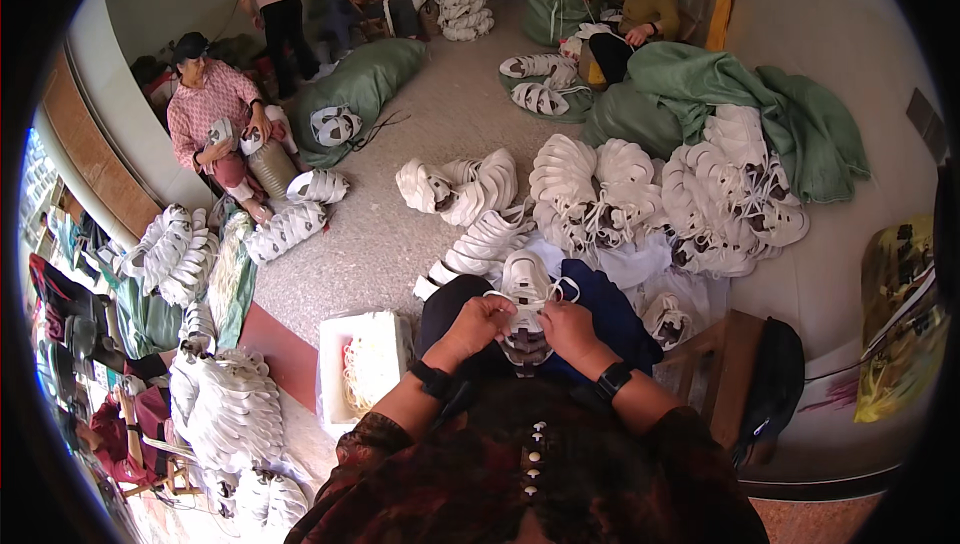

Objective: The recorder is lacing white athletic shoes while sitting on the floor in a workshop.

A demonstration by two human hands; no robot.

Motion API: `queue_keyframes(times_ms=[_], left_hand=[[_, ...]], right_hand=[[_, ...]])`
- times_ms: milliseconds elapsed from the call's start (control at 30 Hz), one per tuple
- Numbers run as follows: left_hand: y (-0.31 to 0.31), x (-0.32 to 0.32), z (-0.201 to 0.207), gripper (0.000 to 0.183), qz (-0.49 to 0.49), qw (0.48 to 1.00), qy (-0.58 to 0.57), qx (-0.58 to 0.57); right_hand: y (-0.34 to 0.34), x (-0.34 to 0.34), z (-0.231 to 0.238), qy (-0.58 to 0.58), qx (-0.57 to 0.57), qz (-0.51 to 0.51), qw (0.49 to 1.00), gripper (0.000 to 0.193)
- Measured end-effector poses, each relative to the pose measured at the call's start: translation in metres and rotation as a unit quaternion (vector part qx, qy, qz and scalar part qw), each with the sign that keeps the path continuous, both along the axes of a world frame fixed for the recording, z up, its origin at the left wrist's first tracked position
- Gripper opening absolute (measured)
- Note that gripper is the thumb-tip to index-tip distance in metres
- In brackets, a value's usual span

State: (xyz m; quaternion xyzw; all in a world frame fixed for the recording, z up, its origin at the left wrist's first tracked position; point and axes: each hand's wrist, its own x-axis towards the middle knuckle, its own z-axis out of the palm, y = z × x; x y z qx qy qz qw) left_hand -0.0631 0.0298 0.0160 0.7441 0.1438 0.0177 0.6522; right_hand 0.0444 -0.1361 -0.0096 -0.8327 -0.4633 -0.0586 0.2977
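Resting on the lap, the white shoe runs near to far, toe away; the left hand and right hand pinch its laces from either side, fingers curled tight, equally close
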Motion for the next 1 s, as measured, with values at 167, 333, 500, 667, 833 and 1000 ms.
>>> queue_keyframes(times_ms=[167, 333, 500, 667, 833, 1000], left_hand=[[-0.019, 0.027, -0.015, 0.016, -0.062, 0.964, -0.059, 0.253], [-0.034, 0.051, -0.019, 0.018, -0.069, 0.886, -0.020, 0.458], [-0.028, 0.050, -0.032, 0.014, -0.026, 0.856, -0.025, 0.516], [-0.028, 0.035, -0.006, 0.015, -0.119, 0.858, -0.021, 0.500], [-0.012, 0.007, -0.015, 0.018, -0.165, 0.876, -0.035, 0.451], [0.029, -0.030, 0.004, 0.016, -0.110, 0.984, 0.026, 0.136]], right_hand=[[-0.010, -0.004, 0.006, 0.020, -0.044, -0.001, 0.999, 0.013], [-0.007, 0.003, -0.008, 0.026, 0.056, -0.027, 0.998, 0.010], [0.003, -0.001, -0.006, 0.016, 0.026, -0.012, 0.999, 0.009], [0.000, 0.000, -0.006, 0.015, 0.029, -0.020, 0.999, 0.011], [-0.010, 0.003, -0.009, 0.010, 0.050, 0.003, 0.999, 0.014], [-0.018, 0.000, 0.004, 0.008, -0.007, 0.006, 1.000, 0.013]])
